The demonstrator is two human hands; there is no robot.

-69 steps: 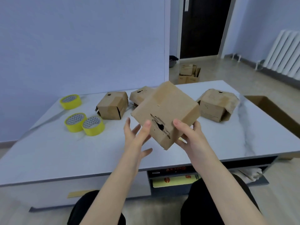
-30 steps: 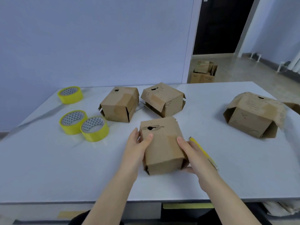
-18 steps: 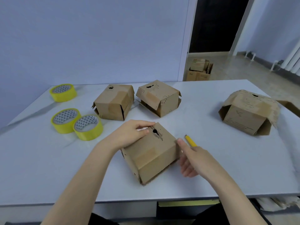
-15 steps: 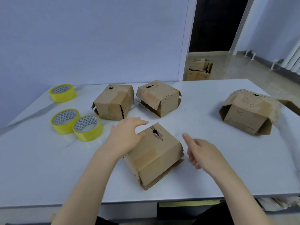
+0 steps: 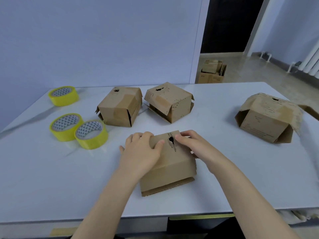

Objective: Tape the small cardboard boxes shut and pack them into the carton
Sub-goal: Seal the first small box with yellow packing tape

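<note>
The small box (image 5: 172,163) sits on the surface (image 5: 51,178) near its front edge. The left hand (image 5: 139,152) and right hand (image 5: 195,144) each have their grip curled over its far top edge, either side of a torn hole (image 5: 171,139). It looks light, thin-walled and easily crushed, with a loose flap (image 5: 165,189) underneath, so the side walls and corners seem safer holds than the torn top.

You have a white table (image 5: 224,178) in front of you, set against a pale lilac wall (image 5: 103,40). To the right of the wall a dark doorway (image 5: 227,23) opens, with a stack of cardboard (image 5: 211,71) on the floor (image 5: 259,71) before it. A white radiator (image 5: 312,61) stands at far right.
</note>
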